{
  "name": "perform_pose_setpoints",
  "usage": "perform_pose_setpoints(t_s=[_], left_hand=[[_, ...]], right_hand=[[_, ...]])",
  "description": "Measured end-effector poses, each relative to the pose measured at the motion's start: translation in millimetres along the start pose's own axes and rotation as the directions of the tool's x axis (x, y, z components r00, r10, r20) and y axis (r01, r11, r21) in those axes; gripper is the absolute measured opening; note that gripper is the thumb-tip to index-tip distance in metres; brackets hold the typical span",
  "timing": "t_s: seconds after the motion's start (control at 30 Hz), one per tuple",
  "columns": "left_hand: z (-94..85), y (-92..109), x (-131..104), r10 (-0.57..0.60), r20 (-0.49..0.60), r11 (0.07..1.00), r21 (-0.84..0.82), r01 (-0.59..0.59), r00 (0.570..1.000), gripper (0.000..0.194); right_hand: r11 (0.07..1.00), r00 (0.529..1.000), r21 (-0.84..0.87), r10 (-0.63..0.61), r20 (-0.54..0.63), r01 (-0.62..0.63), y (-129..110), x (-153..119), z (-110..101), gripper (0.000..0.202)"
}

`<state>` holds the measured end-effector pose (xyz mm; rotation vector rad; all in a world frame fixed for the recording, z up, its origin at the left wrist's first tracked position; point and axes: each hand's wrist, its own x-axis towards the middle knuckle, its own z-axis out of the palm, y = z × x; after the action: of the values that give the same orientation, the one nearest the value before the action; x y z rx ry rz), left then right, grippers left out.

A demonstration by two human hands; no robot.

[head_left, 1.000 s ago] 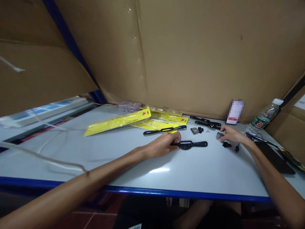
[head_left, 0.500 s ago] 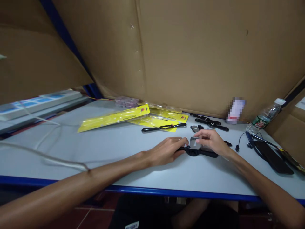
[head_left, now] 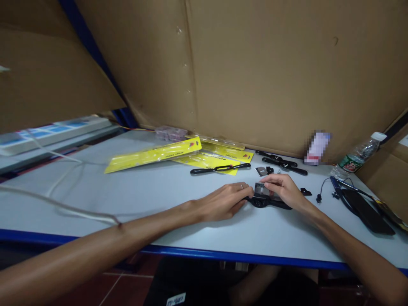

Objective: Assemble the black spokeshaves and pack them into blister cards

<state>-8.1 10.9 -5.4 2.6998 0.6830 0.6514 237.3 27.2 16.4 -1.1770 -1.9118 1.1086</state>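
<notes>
My left hand (head_left: 228, 199) is closed round the left handle of a black spokeshave body (head_left: 260, 202), which rests on the table. A flat grey metal blade (head_left: 259, 188) stands at the middle of that body, pinched at its top edge by my right hand (head_left: 283, 189). Whether the blade touches its seat I cannot tell; my right hand covers part of the right handle. Behind them lie another blade (head_left: 261, 171) and a black cap piece (head_left: 269, 170). A second spokeshave body (head_left: 219, 168) lies partly on yellow packaging.
Yellow blister cards (head_left: 153, 156) lie at the back left, near a clear box (head_left: 171, 132). More spokeshave bodies (head_left: 283, 163) are at the back. Rightward are a black clip piece (head_left: 305, 192), a plastic bottle (head_left: 353, 159) and a black flat case (head_left: 366, 212). A white cable (head_left: 63, 205) crosses the left.
My right hand has tilted the blade slightly over the spokeshave body, and its face now looks darker. My left hand keeps its hold. The whole view has shifted a little.
</notes>
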Motion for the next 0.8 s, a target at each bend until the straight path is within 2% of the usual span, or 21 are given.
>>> perform_pose_setpoints(t_s=[0.2,0.33,0.5,0.8], left_hand=[[-1.3,1.2,1.4,0.021,0.006,0.998,0.066,-0.021,1.000,0.022],[-1.6,1.4,1.5,0.029,0.020,0.992,0.121,-0.031,0.999,0.027],[-1.3,-0.4,0.2,0.059,0.047,0.987,0.146,-0.066,0.997,0.034],[-0.5,-4.2,-1.8,0.089,0.084,0.981,0.164,-0.102,0.992,0.062]], right_hand=[[0.996,0.996,0.063,0.061,0.072,-0.065,1.6,0.4,2.1,0.024],[0.996,0.995,0.027,0.084,0.051,-0.085,5.0,2.2,1.7,0.022],[0.986,0.984,0.064,0.148,0.096,-0.154,1.2,1.3,-2.7,0.014],[0.985,0.983,0.034,0.165,0.081,-0.169,0.1,-1.1,-2.8,0.008]])
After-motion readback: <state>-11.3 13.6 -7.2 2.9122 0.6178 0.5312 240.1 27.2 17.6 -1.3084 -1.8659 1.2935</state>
